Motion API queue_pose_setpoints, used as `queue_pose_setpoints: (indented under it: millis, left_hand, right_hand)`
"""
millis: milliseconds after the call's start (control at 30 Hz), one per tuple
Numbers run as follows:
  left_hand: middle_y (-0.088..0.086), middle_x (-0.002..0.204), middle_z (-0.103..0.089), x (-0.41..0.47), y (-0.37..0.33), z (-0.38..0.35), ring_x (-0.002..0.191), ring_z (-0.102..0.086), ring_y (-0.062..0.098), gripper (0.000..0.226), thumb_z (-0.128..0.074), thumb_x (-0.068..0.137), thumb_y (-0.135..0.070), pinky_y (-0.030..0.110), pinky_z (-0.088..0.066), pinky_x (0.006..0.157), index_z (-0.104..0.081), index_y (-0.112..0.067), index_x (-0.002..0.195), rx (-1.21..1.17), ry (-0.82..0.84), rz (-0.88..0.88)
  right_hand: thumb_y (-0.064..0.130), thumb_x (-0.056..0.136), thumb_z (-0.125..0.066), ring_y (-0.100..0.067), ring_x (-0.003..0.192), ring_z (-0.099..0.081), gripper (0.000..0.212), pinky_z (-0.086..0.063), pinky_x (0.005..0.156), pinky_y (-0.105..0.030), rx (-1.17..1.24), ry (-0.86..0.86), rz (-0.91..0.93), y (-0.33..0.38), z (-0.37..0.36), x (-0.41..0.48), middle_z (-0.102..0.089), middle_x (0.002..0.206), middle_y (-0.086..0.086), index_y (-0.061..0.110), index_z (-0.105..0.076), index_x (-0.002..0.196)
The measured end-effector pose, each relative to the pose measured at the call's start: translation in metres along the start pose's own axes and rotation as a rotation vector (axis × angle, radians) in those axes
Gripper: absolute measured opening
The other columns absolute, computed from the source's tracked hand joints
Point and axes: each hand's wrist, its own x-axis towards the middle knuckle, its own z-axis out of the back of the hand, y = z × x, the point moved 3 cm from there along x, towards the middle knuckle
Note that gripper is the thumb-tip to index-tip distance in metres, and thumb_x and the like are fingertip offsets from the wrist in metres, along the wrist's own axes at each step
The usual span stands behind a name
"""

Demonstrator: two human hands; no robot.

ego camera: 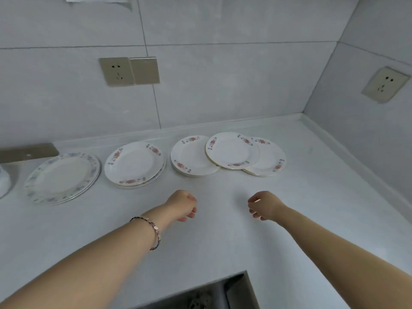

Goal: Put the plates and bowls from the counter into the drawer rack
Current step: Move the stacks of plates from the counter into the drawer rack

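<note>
Counter (223, 241) bare in front, plates (231, 150) along back wall, left hand (181, 205) and right hand (264, 206) loosely curled, empty, apart.

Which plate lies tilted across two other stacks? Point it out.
The pink-flowered plate, second from the right: it rests tilted, overlapping the stack to its left and the rightmost stack. The others lie flat.

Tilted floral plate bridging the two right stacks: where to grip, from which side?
Probably its near rim, coming from the front. The tilted plate rests across both stacks, so that edge overhangs the counter, leaving room for fingers under it. The right hand is nearest.
</note>
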Motion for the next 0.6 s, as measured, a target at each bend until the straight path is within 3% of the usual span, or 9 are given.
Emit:
queue_pose_setpoints:
  millis: [100,167,267,333,433,500,567,600]
  left_hand:
    - [-0.002,0.069,-0.055,0.067,-0.031,-0.003,0.057,-0.053,0.009,0.011,-0.040,0.095,-0.012,0.020,-0.037,0.052,-0.050,-0.014,0.094,0.024,0.019,-0.007]
    - [0.001,0.074,-0.056,0.106,-0.053,-0.006,0.061,-0.055,0.012,0.017,-0.041,0.092,-0.009,0.022,-0.038,0.051,-0.051,-0.013,0.106,0.048,0.041,-0.003]
    - [0.014,0.112,-0.061,0.164,-0.085,-0.006,0.084,-0.058,0.025,0.043,-0.047,0.089,-0.011,0.027,-0.044,0.065,-0.040,-0.011,0.131,0.086,0.062,-0.026]
    - [0.017,0.126,-0.055,0.204,-0.102,-0.003,0.101,-0.059,0.032,0.049,-0.051,0.088,-0.015,0.031,-0.045,0.073,-0.034,-0.006,0.134,0.070,0.006,-0.004]
    - [0.017,0.114,-0.062,0.256,-0.111,-0.003,0.099,-0.063,0.035,0.045,-0.055,0.083,-0.008,0.040,-0.054,0.086,-0.045,0.001,0.126,-0.073,-0.026,0.097]
    - [0.018,0.109,-0.064,0.276,-0.110,-0.009,0.096,-0.063,0.034,0.038,-0.053,0.082,0.003,0.043,-0.056,0.083,-0.055,0.002,0.120,-0.230,0.024,0.135]
    - [0.018,0.117,-0.062,0.289,-0.108,-0.013,0.099,-0.060,0.032,0.041,-0.051,0.081,0.010,0.036,-0.055,0.067,-0.056,0.003,0.121,-0.288,0.038,0.145]
    - [0.018,0.119,-0.061,0.293,-0.105,-0.014,0.098,-0.058,0.031,0.042,-0.051,0.081,0.011,0.033,-0.053,0.065,-0.054,0.002,0.122,-0.308,0.034,0.143]
  right_hand:
    - [0.005,0.090,-0.045,-0.026,0.077,-0.056,0.030,-0.041,0.054,-0.022,0.115,-0.076,-0.083,0.002,0.020,0.059,-0.059,0.089,-0.012,-0.002,-0.058,0.116]
    - [0.007,0.089,-0.046,-0.027,0.080,-0.058,0.033,-0.047,0.062,-0.027,0.168,-0.157,-0.132,0.006,0.034,0.094,-0.062,0.091,-0.013,-0.001,-0.057,0.118]
    - [0.013,0.087,-0.051,-0.031,0.100,-0.064,0.039,-0.054,0.089,-0.040,0.221,-0.274,-0.198,0.013,0.053,0.145,-0.065,0.112,-0.017,0.005,-0.055,0.125]
    - [0.018,0.087,-0.055,-0.033,0.108,-0.063,0.046,-0.050,0.096,-0.043,0.250,-0.328,-0.234,0.021,0.065,0.181,-0.064,0.119,-0.018,0.007,-0.049,0.131]
    - [0.023,0.088,-0.057,-0.035,0.117,-0.057,0.060,-0.046,0.102,-0.045,0.332,-0.363,-0.315,0.031,0.074,0.226,-0.058,0.128,-0.019,0.006,-0.035,0.141]
    - [0.020,0.089,-0.055,-0.036,0.111,-0.058,0.053,-0.047,0.100,-0.045,0.423,-0.353,-0.392,0.033,0.072,0.248,-0.058,0.124,-0.019,-0.001,-0.042,0.135]
    - [0.011,0.088,-0.053,-0.034,0.096,-0.059,0.037,-0.050,0.097,-0.047,0.493,-0.353,-0.432,0.031,0.066,0.260,-0.060,0.104,-0.019,-0.006,-0.055,0.120]
    - [0.006,0.087,-0.052,-0.033,0.091,-0.058,0.033,-0.050,0.096,-0.049,0.516,-0.365,-0.432,0.029,0.063,0.262,-0.058,0.098,-0.018,-0.007,-0.057,0.117]
